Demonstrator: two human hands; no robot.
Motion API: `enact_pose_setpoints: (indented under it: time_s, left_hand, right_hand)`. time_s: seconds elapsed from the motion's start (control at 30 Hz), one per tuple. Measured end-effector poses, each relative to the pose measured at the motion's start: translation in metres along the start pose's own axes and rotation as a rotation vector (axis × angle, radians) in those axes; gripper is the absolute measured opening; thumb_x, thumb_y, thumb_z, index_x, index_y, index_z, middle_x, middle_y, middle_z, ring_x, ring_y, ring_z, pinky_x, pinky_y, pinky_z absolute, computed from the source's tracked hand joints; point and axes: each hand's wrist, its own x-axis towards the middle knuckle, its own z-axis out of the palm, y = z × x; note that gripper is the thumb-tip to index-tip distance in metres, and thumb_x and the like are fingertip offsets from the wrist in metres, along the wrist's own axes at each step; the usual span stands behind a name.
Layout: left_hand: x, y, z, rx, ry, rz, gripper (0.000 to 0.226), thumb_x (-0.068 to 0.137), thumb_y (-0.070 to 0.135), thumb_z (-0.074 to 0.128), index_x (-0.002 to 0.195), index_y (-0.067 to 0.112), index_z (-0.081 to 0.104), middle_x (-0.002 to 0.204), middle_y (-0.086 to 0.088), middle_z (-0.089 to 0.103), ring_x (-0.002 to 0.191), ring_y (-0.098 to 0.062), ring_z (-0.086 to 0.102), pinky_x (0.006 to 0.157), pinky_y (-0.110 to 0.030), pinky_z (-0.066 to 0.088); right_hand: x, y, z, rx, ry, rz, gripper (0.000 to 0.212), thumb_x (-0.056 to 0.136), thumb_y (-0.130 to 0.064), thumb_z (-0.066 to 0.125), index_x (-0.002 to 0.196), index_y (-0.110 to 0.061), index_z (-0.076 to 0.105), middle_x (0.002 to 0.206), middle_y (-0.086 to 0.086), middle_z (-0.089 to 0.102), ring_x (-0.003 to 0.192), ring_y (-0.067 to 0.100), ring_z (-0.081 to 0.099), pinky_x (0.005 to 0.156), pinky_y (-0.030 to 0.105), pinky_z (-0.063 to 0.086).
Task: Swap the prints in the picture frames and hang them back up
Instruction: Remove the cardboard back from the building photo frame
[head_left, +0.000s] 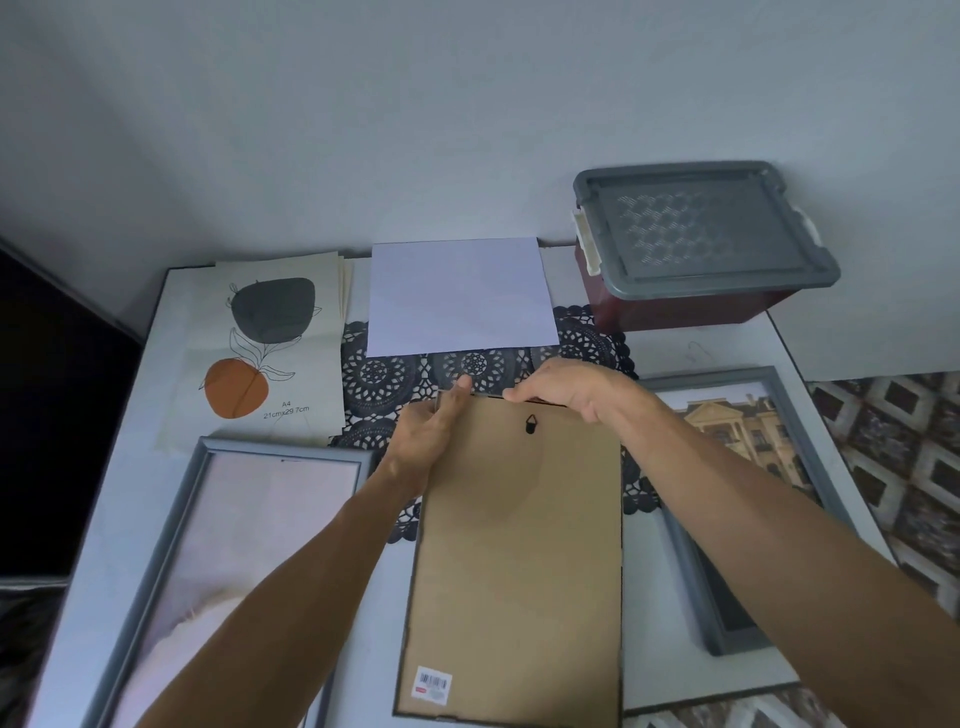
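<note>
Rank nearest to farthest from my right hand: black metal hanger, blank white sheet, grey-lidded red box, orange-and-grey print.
From the right hand:
1. Black metal hanger, just below, on the brown backing board
2. Blank white sheet, behind
3. Grey-lidded red box, back right
4. Orange-and-grey print, far left

Both bare forearms reached forward from the bottom of view, angled in toward each other. Left grip (428, 434) sat at the top left corner of the frame back (519, 545), thumb (460, 388) stretched up along that corner, other fingers hidden behind it. Right grip (569, 392) came in from the right, knuckles up, wrist bent, fingers (519, 396) curled over the top edge. Grips near each other, not touching.
</note>
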Motion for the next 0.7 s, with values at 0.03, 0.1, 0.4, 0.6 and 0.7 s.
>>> enact_pose_setpoints:
  time_s: [0.03,0.1,0.4,0.6,0.7]
  left_hand:
    - [0.000,0.000,0.000,-0.009,-0.015,0.004,0.055,0.078,0.067,0.067,0.077,0.013,0.058,0.074,-0.008,0.063,0.070,-0.020,0.064,0.067,-0.033,0.054]
    - [0.002,-0.001,0.001,0.002,-0.035,0.001,0.053,0.079,0.065,0.068,0.077,0.013,0.061,0.076,-0.010,0.066,0.072,-0.022,0.066,0.069,-0.035,0.055]
    - [0.001,0.003,0.003,-0.009,0.025,-0.013,0.050,0.085,0.058,0.065,0.075,0.010,0.063,0.070,-0.008,0.066,0.066,-0.020,0.064,0.061,-0.028,0.052]
    - [0.004,0.005,0.001,-0.004,0.004,-0.037,0.052,0.085,0.060,0.063,0.080,0.009,0.071,0.077,-0.011,0.072,0.069,-0.023,0.068,0.071,-0.036,0.055]
    - [0.003,0.003,0.001,-0.008,-0.014,-0.039,0.061,0.088,0.064,0.056,0.096,0.007,0.076,0.089,-0.008,0.076,0.080,-0.020,0.073,0.074,-0.032,0.057]
  right_hand:
    - [0.000,-0.001,0.000,0.036,-0.034,0.038,0.073,0.084,-0.031,0.077,0.145,-0.008,0.044,0.157,0.007,0.035,0.143,0.025,0.033,0.118,0.041,0.025]
    - [0.005,0.000,-0.001,0.083,-0.116,0.107,0.078,0.078,-0.033,0.080,0.145,-0.012,0.045,0.158,0.008,0.034,0.145,0.026,0.032,0.119,0.047,0.024]
    - [0.009,-0.006,-0.006,0.000,-0.171,0.143,0.062,0.090,-0.032,0.070,0.144,-0.015,0.045,0.158,0.005,0.033,0.139,0.023,0.038,0.114,0.041,0.031]
    - [0.009,-0.008,-0.007,0.001,-0.208,0.162,0.042,0.089,-0.029,0.069,0.128,-0.016,0.058,0.152,0.010,0.044,0.124,0.023,0.052,0.112,0.045,0.037]
    - [0.006,-0.006,-0.006,-0.050,-0.111,0.087,0.070,0.091,-0.030,0.070,0.149,-0.013,0.036,0.161,0.006,0.026,0.146,0.024,0.028,0.117,0.041,0.021]
